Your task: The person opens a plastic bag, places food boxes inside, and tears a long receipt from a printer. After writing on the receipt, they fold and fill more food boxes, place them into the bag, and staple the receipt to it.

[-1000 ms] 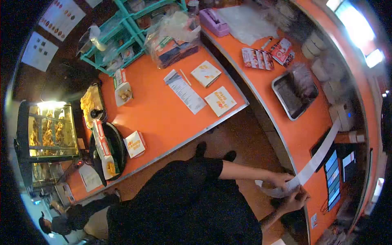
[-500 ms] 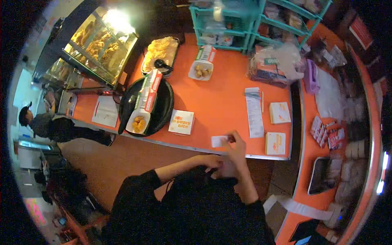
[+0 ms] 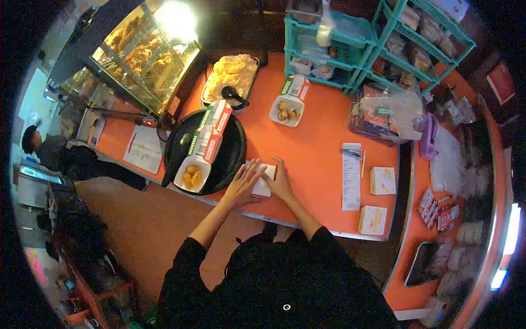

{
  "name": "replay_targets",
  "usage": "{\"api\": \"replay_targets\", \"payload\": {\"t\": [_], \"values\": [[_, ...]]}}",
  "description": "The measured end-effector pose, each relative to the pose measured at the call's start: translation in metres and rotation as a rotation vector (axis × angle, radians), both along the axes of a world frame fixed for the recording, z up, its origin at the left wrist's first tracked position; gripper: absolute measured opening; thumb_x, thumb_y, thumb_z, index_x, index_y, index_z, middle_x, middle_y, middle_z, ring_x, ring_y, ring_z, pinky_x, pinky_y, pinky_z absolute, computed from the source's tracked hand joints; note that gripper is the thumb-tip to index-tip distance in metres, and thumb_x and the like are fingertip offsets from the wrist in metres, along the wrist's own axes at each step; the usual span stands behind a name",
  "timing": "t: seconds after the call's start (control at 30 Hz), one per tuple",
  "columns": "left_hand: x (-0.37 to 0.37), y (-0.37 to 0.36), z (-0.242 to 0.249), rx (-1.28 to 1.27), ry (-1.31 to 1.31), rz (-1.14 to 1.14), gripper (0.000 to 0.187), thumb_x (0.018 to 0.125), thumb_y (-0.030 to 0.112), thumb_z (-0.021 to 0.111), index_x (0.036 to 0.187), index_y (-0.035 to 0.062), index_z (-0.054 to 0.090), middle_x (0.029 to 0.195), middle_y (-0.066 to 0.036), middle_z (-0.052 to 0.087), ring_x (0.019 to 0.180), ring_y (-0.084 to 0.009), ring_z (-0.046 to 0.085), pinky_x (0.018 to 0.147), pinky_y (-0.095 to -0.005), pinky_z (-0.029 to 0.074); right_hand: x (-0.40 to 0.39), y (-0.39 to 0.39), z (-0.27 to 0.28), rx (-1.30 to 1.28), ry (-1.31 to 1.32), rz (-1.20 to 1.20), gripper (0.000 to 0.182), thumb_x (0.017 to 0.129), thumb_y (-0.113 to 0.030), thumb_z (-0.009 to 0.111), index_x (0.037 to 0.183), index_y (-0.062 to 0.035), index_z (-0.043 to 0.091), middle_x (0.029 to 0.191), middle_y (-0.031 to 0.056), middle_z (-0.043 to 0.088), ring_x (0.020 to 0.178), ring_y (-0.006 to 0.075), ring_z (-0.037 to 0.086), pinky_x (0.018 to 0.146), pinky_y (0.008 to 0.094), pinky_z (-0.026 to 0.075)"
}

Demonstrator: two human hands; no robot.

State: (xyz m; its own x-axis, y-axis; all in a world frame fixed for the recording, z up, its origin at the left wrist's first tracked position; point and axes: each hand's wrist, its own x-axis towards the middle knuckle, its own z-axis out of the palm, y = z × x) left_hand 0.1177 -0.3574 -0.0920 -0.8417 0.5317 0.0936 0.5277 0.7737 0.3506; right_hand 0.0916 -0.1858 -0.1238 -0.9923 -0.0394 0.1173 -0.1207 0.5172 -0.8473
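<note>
A white cardboard food box [image 3: 262, 187] sits at the front edge of the orange counter, partly covered by both hands. My left hand [image 3: 241, 186] lies over its left side with the fingers stretched out and apart. On the right side, my right hand [image 3: 281, 182] grips the box, fingers bent along its edge. Just left of the box stands a round black tray [image 3: 236, 134]. On it rest stacked paper food cartons [image 3: 211, 131], the nearest holding fried pieces [image 3: 192, 177]. The small white slip is not distinguishable under the hands.
Two white boxes [image 3: 382, 181] and a long receipt [image 3: 351, 175] lie to the right. Farther back are a carton of nuggets [image 3: 287, 111], a tray of fried food [image 3: 230, 77], teal racks [image 3: 329, 41] and a lit display case [image 3: 145, 55]. Another person [image 3: 71, 159] stands at left.
My right hand moved left from the counter's front edge, where it held a small white slip, to the box. My left hand came up from near my body onto the box. The view shifted slightly.
</note>
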Motion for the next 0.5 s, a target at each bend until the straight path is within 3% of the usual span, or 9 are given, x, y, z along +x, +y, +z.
{"api": "replay_targets", "payload": {"t": [0.03,0.07,0.1,0.17,0.2,0.27,0.33,0.43,0.5], "values": [[-0.001,0.001,-0.007,-0.054,0.013,-0.005,0.118,0.055,0.046,0.083,0.148,0.0123,0.018,0.152,-0.016,0.02,0.143,-0.0324,0.015,0.116,-0.0459,0.015,-0.007,0.01,-0.007,-0.337,-0.23,0.031,0.059,0.077,-0.03,0.073,0.124,-0.0102,0.043,0.082,0.0108,0.056,0.077,0.0282,0.058,0.071,0.0385,0.049],[-0.003,0.002,-0.01,-0.064,-0.002,-0.029,0.113,0.059,0.052,0.079,0.148,0.0143,0.021,0.15,-0.02,0.02,0.141,-0.035,0.017,0.115,-0.0467,0.017,-0.013,0.018,-0.022,-0.411,-0.251,-0.009,0.048,0.08,-0.016,0.068,0.121,-0.0089,0.045,0.082,0.0098,0.06,0.071,0.0221,0.06,0.065,0.0338,0.05],[-0.006,0.006,-0.014,-0.105,0.029,-0.047,0.105,0.062,0.058,0.075,0.148,0.0225,0.026,0.148,-0.024,0.02,0.139,-0.0405,0.019,0.114,-0.05,0.017,-0.018,0.031,-0.035,-0.403,-0.238,-0.066,0.048,0.08,-0.016,0.068,0.121,-0.0089,0.045,0.082,0.0098,0.06,0.071,0.0221,0.06,0.065,0.0338,0.05],[-0.002,0.022,-0.01,-0.069,0.039,-0.021,0.099,0.062,0.061,0.074,0.146,0.0302,0.03,0.142,-0.029,0.023,0.131,-0.0479,0.024,0.109,-0.0568,0.019,-0.023,0.068,-0.052,-0.028,0.16,-0.118,0.04,0.081,-0.006,0.061,0.119,-0.008,0.047,0.092,0.0091,0.062,0.079,0.0177,0.061,0.069,0.0322,0.05],[-0.005,0.037,-0.008,-0.124,0.015,0.034,0.1,0.06,0.061,0.074,0.145,0.0314,0.031,0.138,-0.03,0.026,0.127,-0.0489,0.027,0.105,-0.0593,0.022,-0.021,0.101,-0.017,-0.227,-0.024,-0.136,0.042,0.079,-0.008,0.063,0.119,-0.0044,0.049,0.099,0.0112,0.06,0.081,0.0235,0.059,0.076,0.038,0.049],[-0.003,0.058,-0.006,-0.207,-0.011,0.143,0.107,0.054,0.063,0.076,0.145,0.0316,0.03,0.128,-0.032,0.032,0.116,-0.0501,0.035,0.094,-0.0612,0.029,-0.031,0.191,0.01,0.004,0.348,-0.371,0.032,0.08,-0.001,0.06,0.111,-0.004,0.054,0.097,0.0097,0.059,0.083,0.0205,0.059,0.069,0.0306,0.05],[-0.007,0.076,-0.012,-0.231,-0.133,0.19,0.11,0.052,0.062,0.077,0.146,0.0311,0.028,0.127,-0.032,0.033,0.115,-0.05,0.036,0.093,-0.0612,0.03,-0.024,0.312,0.047,0.148,0.356,-0.747,0.031,0.08,0.0,0.059,0.11,-0.0003,0.054,0.101,0.0108,0.056,0.089,0.0221,0.056,0.074,0.032,0.047],[-0.003,0.097,-0.025,-0.286,-0.271,0.324,0.116,0.049,0.057,0.081,0.146,0.0274,0.024,0.123,-0.035,0.036,0.113,-0.0514,0.04,0.093,-0.061,0.031,-0.037,0.472,0.083,0.457,0.3,-1.212,0.057,0.083,-0.027,0.064,0.127,-0.0002,0.04,0.111,0.0278,0.045,0.099,0.0371,0.05,0.085,0.042,0.042],[-0.006,0.103,-0.047,-0.304,-0.141,0.449,0.11,0.05,0.051,0.081,0.143,0.0239,0.028,0.12,-0.032,0.038,0.108,-0.0508,0.044,0.091,-0.0595,0.036,-0.062,0.54,0.098,0.609,0.354,-1.216,0.048,0.085,-0.032,0.061,0.118,0.0006,0.049,0.1,0.0233,0.053,0.089,0.0318,0.055,0.078,0.0409,0.046]]}}
